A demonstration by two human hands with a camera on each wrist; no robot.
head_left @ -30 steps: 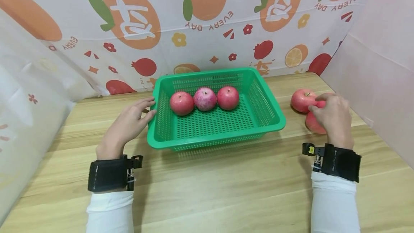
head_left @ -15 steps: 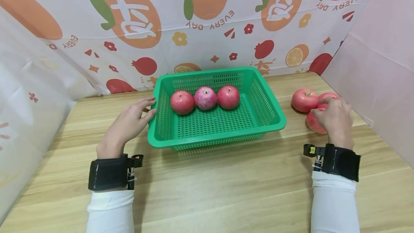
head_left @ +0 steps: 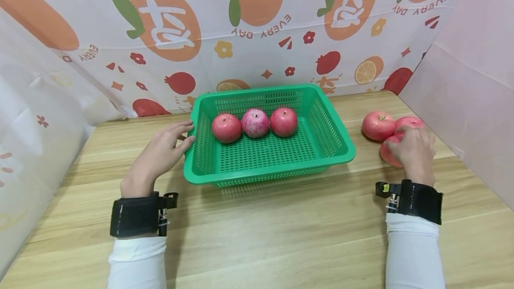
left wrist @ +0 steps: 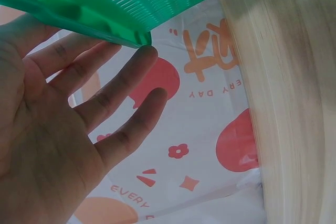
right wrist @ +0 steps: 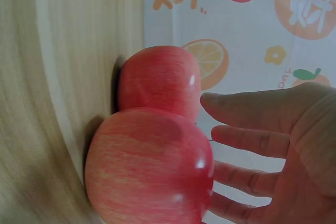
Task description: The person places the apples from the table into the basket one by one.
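My left hand (head_left: pixel 158 157) rests its fingers against the left rim of a green plastic basket (head_left: pixel 269 174). In the left wrist view those fingers (left wrist: pixel 118 85) are spread and extended, some under the basket edge. Inside the basket sit three apples in a row: a red one (head_left: pixel 226 128), a paler streaked one (head_left: pixel 255 123) and another red one (head_left: pixel 283 121). My right hand (head_left: pixel 415 150) is over a cluster of three red apples, nearest to the front apple (head_left: pixel 388 153). Its fingers look extended beside that apple (right wrist: pixel 149 166) in the right wrist view. Whether they touch it, I cannot tell.
The other two apples of the right-hand cluster are one at the left (head_left: pixel 378 125) and one behind (head_left: pixel 409 122). A wooden table (head_left: pixel 281 235) bears everything. Behind it hangs a fruit-print sheet (head_left: pixel 257 57), and a plain pale sheet (head_left: pixel 462 84) closes the right side.
My right hand has shifted slightly left and towards me over the front apple, uncovering more of the back apple. My left hand and the basket have not visibly moved.
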